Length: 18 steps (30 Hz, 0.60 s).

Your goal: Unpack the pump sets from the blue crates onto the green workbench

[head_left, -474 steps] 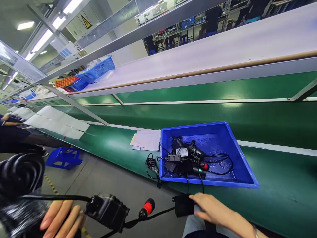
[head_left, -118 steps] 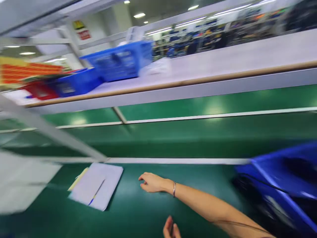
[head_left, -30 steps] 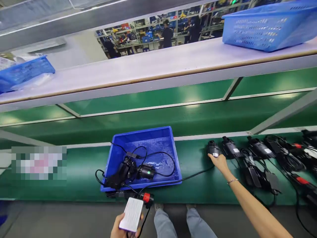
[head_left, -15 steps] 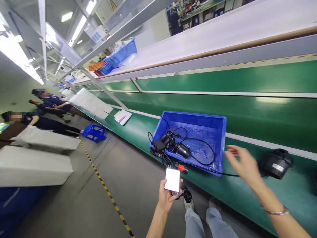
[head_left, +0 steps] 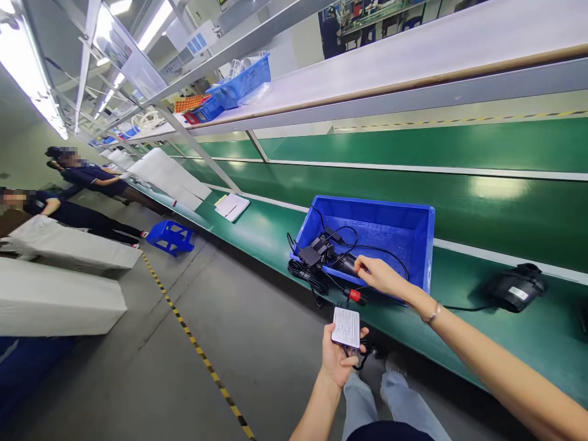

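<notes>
From the head camera we find little legible writing: the white label on the adapter [head_left: 346,327] carries fine print too small to read, and the same goes for the pale sticker on the pump [head_left: 514,288] lying by itself on the belt to the right. Our left hand [head_left: 339,361] grips the adapter from below, fingers curled round its flat rectangular body, label face up, held low over the floor in front of the belt [head_left: 482,331]. Our right hand [head_left: 383,278] reaches over the near rim of the bin [head_left: 413,229], fingers bent and pinching at something in the tangle of black leads; we cannot tell just what it has hold of, or whether it has closed. The bin is glossy blue moulded plastic, square-walled, and holds a black cylindrical unit [head_left: 345,263] beside a small boxy black block [head_left: 316,252], all looped about with thin rubbery cable. A coil [head_left: 305,274] of that cable spills over the bin's left corner, and a red plug [head_left: 354,296] hangs at the front edge, just above the adapter. The belt is smooth matt green. Further left on it lies a sheet [head_left: 233,206] of white paper. A blue stool [head_left: 171,237] stands on the grey floor.
</notes>
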Each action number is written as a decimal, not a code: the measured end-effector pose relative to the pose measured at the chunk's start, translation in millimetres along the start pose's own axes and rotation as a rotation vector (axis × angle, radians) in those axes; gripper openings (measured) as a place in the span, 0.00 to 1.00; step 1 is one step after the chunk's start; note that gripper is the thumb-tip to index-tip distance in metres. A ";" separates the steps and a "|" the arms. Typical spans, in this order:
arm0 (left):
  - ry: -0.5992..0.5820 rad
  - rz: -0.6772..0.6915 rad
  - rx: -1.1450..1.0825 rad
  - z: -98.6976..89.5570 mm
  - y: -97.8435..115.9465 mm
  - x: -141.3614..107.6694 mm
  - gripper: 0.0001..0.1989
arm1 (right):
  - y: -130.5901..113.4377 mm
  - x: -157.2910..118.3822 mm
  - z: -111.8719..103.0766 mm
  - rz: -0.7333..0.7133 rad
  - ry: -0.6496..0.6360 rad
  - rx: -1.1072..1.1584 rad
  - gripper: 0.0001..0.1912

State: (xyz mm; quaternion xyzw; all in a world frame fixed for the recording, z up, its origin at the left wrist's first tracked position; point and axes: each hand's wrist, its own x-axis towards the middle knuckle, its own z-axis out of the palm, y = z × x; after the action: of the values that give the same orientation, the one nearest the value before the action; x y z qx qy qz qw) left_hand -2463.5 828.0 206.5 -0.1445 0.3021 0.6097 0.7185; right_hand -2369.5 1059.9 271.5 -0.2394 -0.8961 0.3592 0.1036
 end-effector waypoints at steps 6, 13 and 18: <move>-0.087 -0.198 -0.143 9.5 -19.5 -17.2 0.30 | -20.7 -22.1 20.9 -0.047 -0.123 0.035 0.13; -0.293 -0.305 0.390 44.2 -21.1 -54.0 0.35 | -73.5 -104.6 4.8 -0.279 -0.376 0.154 0.28; -0.448 -0.452 0.843 69.0 -24.5 -91.2 0.34 | -111.8 -163.7 -7.9 -0.149 -0.401 0.007 0.26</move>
State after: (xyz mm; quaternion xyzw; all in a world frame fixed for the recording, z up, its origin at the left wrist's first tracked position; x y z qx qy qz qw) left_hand -2428.8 790.6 311.8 0.2292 0.3215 0.2808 0.8748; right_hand -2264.9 912.1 352.4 -0.0959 -0.9127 0.3940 -0.0497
